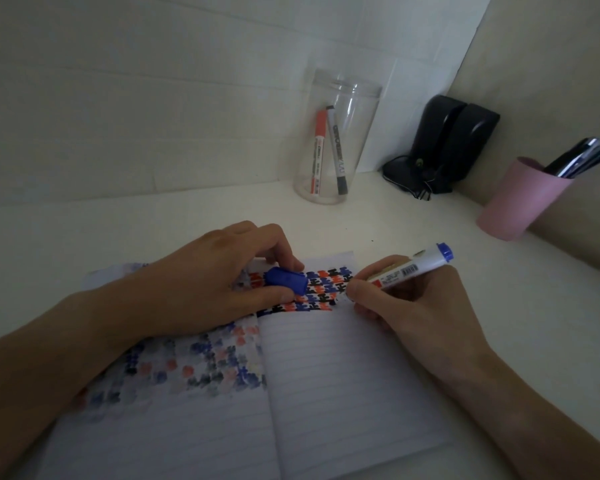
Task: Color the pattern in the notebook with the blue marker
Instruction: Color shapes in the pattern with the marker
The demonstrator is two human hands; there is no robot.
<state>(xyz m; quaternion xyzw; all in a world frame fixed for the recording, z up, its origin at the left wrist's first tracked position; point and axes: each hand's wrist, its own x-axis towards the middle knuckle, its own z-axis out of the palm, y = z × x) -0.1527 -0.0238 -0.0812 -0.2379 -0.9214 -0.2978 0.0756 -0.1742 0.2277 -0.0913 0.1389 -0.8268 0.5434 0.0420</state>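
An open lined notebook [343, 375] lies on the white desk. A pattern [326, 287] of blue, red and black shapes fills the top of its right page, and faded marks show through the left page. My right hand [416, 306] grips the blue marker [413, 268], whose tip rests at the pattern's right edge, hidden by my fingers. My left hand [208, 282] rests on the notebook's top left and pinches the marker's blue cap [286, 280] between thumb and fingers.
A clear jar [333, 140] with a red and a black marker stands at the back. Black speakers [454, 140] with a cable sit in the corner. A pink cup [520, 199] holding pens stands at the right, against the wall.
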